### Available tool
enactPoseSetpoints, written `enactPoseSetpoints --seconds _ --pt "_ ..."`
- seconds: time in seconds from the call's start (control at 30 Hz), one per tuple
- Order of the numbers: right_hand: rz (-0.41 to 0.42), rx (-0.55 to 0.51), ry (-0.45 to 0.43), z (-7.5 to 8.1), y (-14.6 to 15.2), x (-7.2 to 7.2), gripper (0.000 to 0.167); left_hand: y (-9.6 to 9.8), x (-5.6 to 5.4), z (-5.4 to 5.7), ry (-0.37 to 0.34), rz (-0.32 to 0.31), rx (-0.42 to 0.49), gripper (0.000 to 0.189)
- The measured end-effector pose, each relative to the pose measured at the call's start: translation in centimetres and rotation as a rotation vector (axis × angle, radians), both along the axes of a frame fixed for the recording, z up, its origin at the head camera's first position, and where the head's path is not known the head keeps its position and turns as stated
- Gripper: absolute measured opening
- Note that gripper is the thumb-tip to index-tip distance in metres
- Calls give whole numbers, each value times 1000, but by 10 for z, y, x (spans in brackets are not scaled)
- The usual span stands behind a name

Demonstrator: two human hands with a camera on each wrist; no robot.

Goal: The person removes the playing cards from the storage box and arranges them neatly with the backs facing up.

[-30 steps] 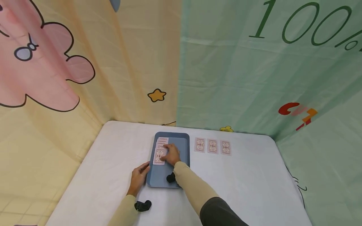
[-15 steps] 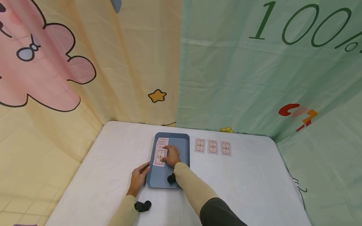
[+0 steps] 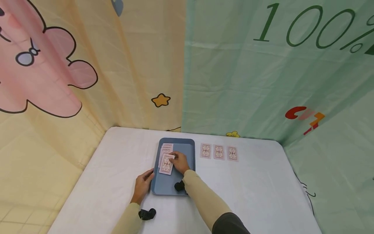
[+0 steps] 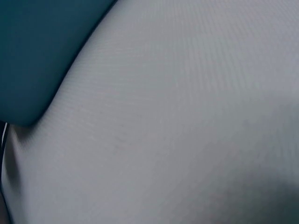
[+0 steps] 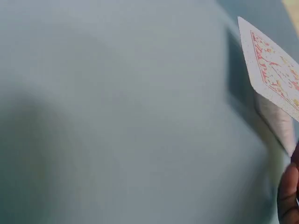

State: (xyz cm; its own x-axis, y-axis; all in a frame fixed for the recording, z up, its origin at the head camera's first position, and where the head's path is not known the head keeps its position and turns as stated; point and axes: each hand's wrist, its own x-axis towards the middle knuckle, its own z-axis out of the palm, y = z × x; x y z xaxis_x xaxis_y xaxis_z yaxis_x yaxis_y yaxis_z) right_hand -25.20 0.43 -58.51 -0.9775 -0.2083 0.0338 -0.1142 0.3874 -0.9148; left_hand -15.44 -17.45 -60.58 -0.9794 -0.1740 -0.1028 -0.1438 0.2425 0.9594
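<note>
My right hand (image 3: 180, 161) pinches the playing card (image 3: 167, 164) by its upper right edge, above the blue tray (image 3: 170, 188). The card lies face down and slightly tilted. In the right wrist view the playing card (image 5: 278, 70) stands off the tray, with fingers (image 5: 288, 186) at the lower right edge. Beneath and behind it, an overlapping column of playing cards (image 3: 167, 148) runs along the tray's left side, partly covered. Against the tray's left rim rests my left hand (image 3: 142, 186), fingers extended. The left wrist view has only the tray's corner (image 4: 42, 56); that hand's fingers are out of it.
Three face-down playing cards (image 3: 219, 152) lie in a row on the white tabletop (image 3: 248, 195), right of the tray. Behind the table hang printed curtains (image 3: 233, 81). Black wrist cameras are strapped to both forearms.
My right hand has taken hold of the front card of the column and drawn it up, a little right and toward me. The left hand has stayed at the tray's rim.
</note>
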Motion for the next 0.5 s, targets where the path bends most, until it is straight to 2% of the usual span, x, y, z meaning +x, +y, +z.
enactPoseSetpoints --seconds 0.17,0.5 --pt "12 38 29 9 9 0 21 -1 0 0 -13 -1 14 37" --pt "11 28 -30 27 36 1 24 0 -2 -2 -24 -10 10 37"
